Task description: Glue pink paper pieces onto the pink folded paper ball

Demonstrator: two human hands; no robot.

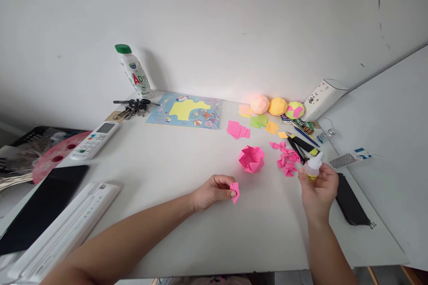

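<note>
1. Pink folded-paper unit (236, 190), pinched between fingertips of the left hand (214, 193), near the hollow pink origami bowl (257, 167).
2. Right hand (319, 191) clamped on a nozzle-tipped squeeze bottle (313, 167), near loose folded pink pieces (286, 159).

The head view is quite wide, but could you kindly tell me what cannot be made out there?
All in the head view:
Folded pink piece: partly hidden by the left hand.
Small bottle: partly hidden by the right hand.
Open pink paper shape: underside hidden by its own sides.
Right forearm: cut off by the bottom edge.
</note>
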